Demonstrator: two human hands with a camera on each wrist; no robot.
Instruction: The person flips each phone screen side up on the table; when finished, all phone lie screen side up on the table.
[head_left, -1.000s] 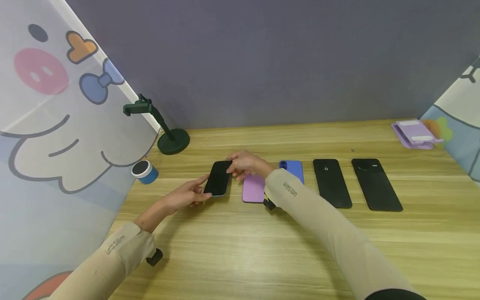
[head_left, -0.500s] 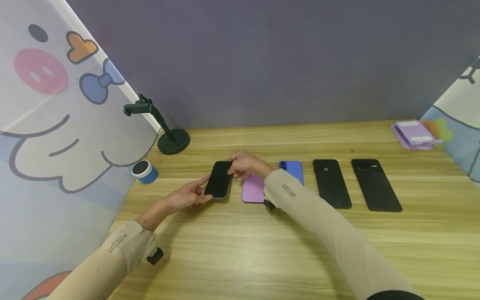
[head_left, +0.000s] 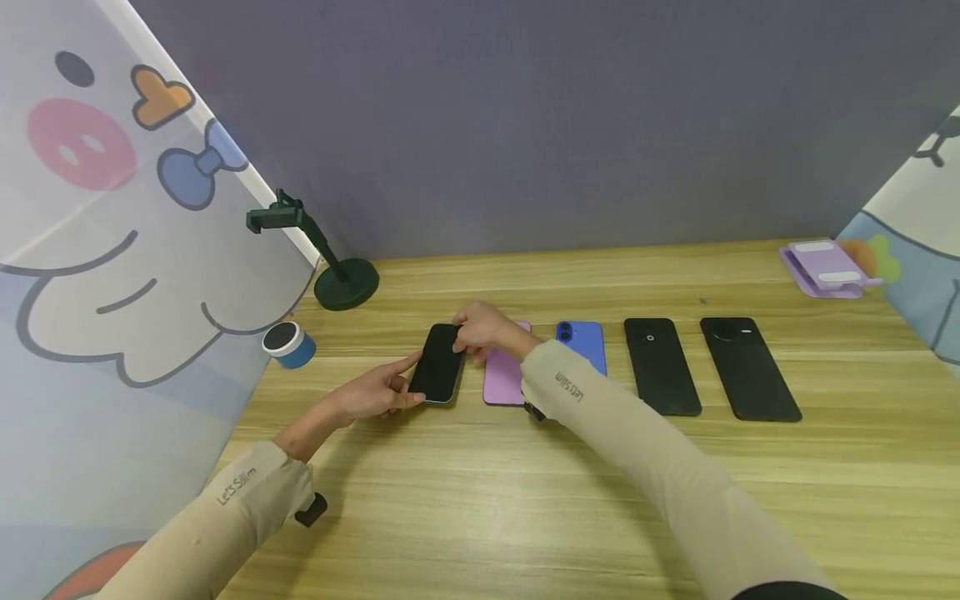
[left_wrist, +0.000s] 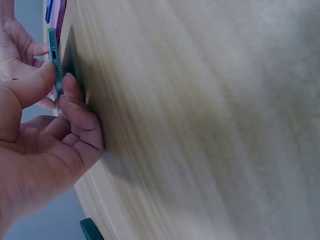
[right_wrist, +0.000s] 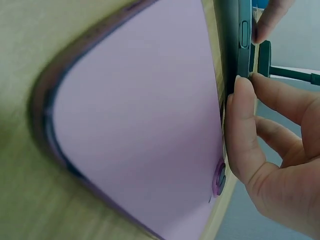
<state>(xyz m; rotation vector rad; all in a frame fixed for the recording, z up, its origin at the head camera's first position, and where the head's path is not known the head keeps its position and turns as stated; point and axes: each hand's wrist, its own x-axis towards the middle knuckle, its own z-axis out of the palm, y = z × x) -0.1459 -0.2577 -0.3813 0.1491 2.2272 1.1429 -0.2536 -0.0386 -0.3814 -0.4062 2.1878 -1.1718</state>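
Between my two hands is a smartphone (head_left: 438,364) with its dark screen facing up. My left hand (head_left: 372,392) pinches its near left corner, thumb on top and fingers beneath. At the far right corner, my right hand (head_left: 482,327) grips it between thumb and fingers. The left wrist view shows the phone's greenish bottom edge (left_wrist: 54,56) with its charging port, raised at least partly off the table over a shadow. Just right of it lies a pink phone (head_left: 504,377), partly covered by my right hand and sleeve; its back fills much of the right wrist view.
Further right lie a blue phone (head_left: 585,343) and two black phones (head_left: 663,371), backs up. A dark green phone stand (head_left: 347,284) and a blue-and-white round tub (head_left: 290,344) are at left. A purple folding stand (head_left: 828,268) sits far right. Walls border the table.
The smartphone has come slightly nearer to me and lower in view. My hands keep their hold; the right wrist shifts a little left, uncovering more of the pink phone's far end.
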